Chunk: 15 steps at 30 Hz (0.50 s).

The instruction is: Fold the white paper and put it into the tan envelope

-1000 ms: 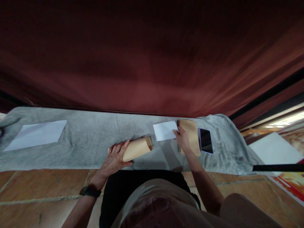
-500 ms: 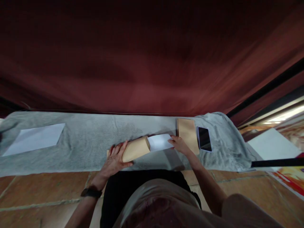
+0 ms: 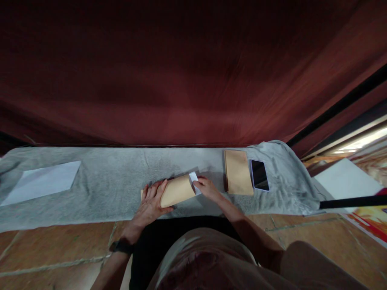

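Note:
A tan paper envelope (image 3: 178,191) lies slightly tilted on the grey cloth (image 3: 121,173), its open end facing right. My left hand (image 3: 152,201) grips the envelope's left end, fingers over the far edge and thumb along the near edge. A white folded paper (image 3: 193,176) sits mostly inside the envelope, with a short strip sticking out on the right. My right hand (image 3: 206,188) pinches that strip close to the envelope's mouth. The part of the paper within the envelope is hidden.
Tan envelopes (image 3: 238,173) lie stacked to the right, beside a dark-screened phone (image 3: 260,175). White sheets (image 3: 42,181) rest at the far left. A black bar (image 3: 350,202) and a white panel (image 3: 344,181) are at the right. A dark red curtain (image 3: 181,121) hangs behind.
My right hand has moved left, and the white paper has slid much deeper into the envelope. My left hand still holds the envelope's left end.

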Motion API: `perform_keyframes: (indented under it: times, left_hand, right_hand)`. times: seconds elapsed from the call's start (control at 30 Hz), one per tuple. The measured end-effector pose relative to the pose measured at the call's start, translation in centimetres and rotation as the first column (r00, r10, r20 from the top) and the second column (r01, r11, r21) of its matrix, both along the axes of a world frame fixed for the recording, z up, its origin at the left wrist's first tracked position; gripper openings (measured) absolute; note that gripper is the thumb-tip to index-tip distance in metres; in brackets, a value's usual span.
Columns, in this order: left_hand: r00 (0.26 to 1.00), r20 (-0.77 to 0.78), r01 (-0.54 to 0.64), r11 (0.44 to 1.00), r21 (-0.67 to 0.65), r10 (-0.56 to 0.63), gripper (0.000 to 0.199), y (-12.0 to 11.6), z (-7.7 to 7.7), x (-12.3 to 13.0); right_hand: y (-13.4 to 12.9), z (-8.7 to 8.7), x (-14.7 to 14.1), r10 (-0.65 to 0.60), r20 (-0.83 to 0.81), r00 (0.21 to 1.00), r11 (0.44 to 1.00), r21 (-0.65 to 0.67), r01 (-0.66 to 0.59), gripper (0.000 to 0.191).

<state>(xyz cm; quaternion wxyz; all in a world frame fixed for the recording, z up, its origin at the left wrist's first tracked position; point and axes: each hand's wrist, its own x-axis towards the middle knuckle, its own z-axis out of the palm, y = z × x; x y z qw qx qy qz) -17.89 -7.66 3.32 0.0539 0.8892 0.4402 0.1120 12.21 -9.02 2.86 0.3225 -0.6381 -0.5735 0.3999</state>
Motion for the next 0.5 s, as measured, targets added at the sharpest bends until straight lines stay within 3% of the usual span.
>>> perform_keyframes:
  times: [0.13, 0.33, 0.43, 0.5]
  left_hand:
    - [1.0, 0.013, 0.017, 1.0, -0.009, -0.017, 0.114, 0.1, 0.3, 0.9]
    - [0.999, 0.026, 0.02, 1.0, -0.005, -0.02, 0.11, 0.2, 0.3, 0.9]
    - [0.999, 0.023, 0.031, 0.999, 0.013, -0.031, 0.112, 0.2, 0.1, 0.8]
    - [0.999, 0.016, 0.038, 0.999, 0.025, -0.038, 0.112, 0.3, 0.0, 0.8]
  right_hand:
    - [0.3, -0.4, -1.8, -0.016, -0.013, 1.0, 1.0, -0.016, 0.015, 0.033]
    - [0.2, -0.8, -1.9, -0.021, -0.018, 1.0, 0.999, -0.025, 0.021, 0.027]
    - [-0.3, -1.2, -2.0, -0.093, -0.025, 0.995, 0.996, 0.002, 0.093, 0.018]
    - [-0.7, -1.4, -2.1, -0.175, -0.048, 0.983, 0.984, 0.024, 0.177, 0.024]
